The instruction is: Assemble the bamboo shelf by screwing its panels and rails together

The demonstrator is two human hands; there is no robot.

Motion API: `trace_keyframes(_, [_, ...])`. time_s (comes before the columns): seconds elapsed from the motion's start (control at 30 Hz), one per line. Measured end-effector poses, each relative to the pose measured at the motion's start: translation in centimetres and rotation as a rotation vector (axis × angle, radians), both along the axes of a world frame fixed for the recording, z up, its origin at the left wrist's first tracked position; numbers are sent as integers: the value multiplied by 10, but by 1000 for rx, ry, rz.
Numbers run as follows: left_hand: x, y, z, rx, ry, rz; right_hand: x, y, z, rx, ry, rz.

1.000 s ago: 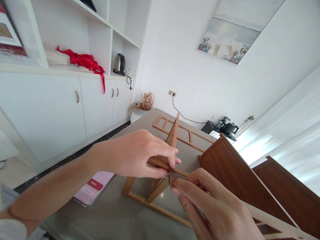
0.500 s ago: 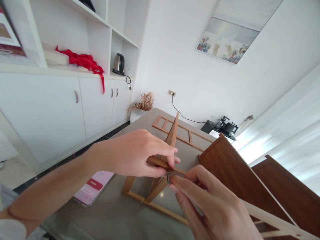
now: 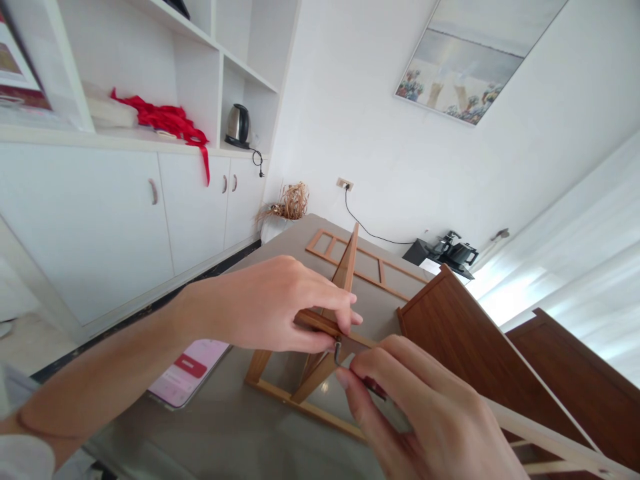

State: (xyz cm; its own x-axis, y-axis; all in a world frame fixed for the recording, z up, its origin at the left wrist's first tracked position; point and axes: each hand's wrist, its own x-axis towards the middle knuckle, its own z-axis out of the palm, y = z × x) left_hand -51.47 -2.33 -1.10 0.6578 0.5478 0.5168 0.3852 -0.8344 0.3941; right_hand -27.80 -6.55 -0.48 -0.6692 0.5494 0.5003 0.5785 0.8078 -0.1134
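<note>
My left hand (image 3: 273,303) pinches the upper rail of a wooden frame (image 3: 326,419), its thumb and fingertips close around a bolt head. In my right hand (image 3: 425,403), the thumb and index finger grip a bent hex key (image 3: 338,355), whose short end meets the rail at the bolt. Whether the tip sits fully in the bolt is too small to tell. A wooden board (image 3: 346,263) stands on edge across the frame, partly behind my left hand. My right hand covers the frame's near right part.
A phone (image 3: 185,373) with a lit screen lies left of the frame on the grey table (image 3: 240,427). Behind lies a flat ladder-like wooden frame (image 3: 381,272). Brown wooden panels (image 3: 463,333) stand at the right. An electric kettle (image 3: 238,125) sits on the shelf.
My right hand's fingers have shifted on the hex key, and the index finger has drawn back and bent. My left hand keeps its hold on the frame.
</note>
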Motion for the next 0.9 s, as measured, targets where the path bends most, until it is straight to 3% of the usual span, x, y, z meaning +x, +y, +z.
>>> trace_keyframes(0.2, [0,0,1,17,7,3,-2,0,-8,-61,-26,5])
trace_keyframes(0.6, [0,0,0,7,13,22,1,3,-10,-79,-15,46])
trace_keyframes(0.9, [0,0,0,25,35,32,-1,0,-7,-53,3,1])
